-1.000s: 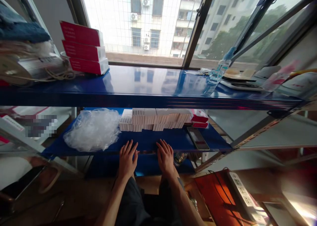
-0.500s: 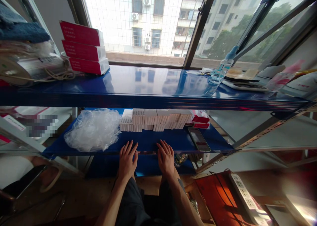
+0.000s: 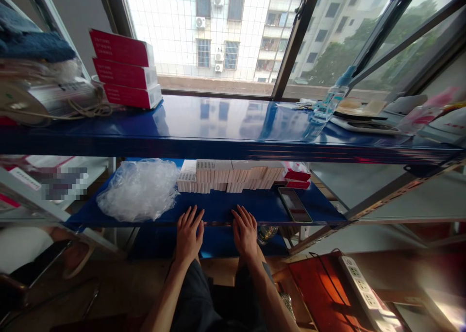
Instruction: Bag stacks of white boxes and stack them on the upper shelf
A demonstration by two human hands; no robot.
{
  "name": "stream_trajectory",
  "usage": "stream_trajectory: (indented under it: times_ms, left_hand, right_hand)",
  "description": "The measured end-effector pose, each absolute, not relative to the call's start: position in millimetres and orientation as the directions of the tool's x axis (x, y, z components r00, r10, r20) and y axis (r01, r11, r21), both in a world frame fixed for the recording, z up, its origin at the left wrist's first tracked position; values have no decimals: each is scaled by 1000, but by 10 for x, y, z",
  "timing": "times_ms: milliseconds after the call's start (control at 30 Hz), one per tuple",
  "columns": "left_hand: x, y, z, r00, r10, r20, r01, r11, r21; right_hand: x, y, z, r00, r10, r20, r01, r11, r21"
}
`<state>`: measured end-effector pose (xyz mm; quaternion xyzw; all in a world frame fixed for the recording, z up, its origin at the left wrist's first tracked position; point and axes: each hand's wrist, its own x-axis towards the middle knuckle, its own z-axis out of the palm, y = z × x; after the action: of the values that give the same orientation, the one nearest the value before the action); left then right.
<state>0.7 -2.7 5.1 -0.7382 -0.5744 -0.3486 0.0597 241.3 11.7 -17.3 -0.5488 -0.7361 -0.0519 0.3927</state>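
My left hand [image 3: 189,231] rests with its fingers spread on the front edge of the blue lower shelf [image 3: 218,205]. To its right, my right hand [image 3: 244,229] lies on the same edge, fingers stretched out and holding nothing. Behind both hands stands a row of small white boxes [image 3: 233,175], stacked in two layers in places. A heap of clear plastic film or bags [image 3: 140,190] lies left of my left hand. Right of my right hand is a dark-screened phone [image 3: 294,205]. Red and white boxes [image 3: 296,175] sit at the row's right end.
Above the hands runs a blue upper shelf [image 3: 218,148]. It bears stacked red boxes [image 3: 125,72], a roll [image 3: 47,101] and a blue spray bottle [image 3: 331,99]. A power strip [image 3: 364,286] lies at lower right. At the left edge, part of a seated person [image 3: 78,259] shows.
The whole view has shifted very slightly, with things appearing a little further right. Both hands keep their place on the shelf edge.
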Motion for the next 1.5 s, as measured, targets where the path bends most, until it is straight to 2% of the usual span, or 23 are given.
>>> stream_trajectory:
  times_ms: [500,1233,1367,1500]
  left_hand:
    - [13,-55,109,81,829,554,872,-329,364]
    - [34,-52,106,86,827,556,886,-319,337]
    - [18,-70,231,75,842,534,855,-330,400]
    - [-258,-75,731,-2,846,533,739,-358,571]
  right_hand:
    - [2396,103,-152,-80,774,629,839,393,-376]
    - [2392,119,-180,-79,752,654,850,394,-350]
    - [2292,118,-38,4,754,656,846,348,-405]
    - [2040,216,410,96,813,574,769,306,-561]
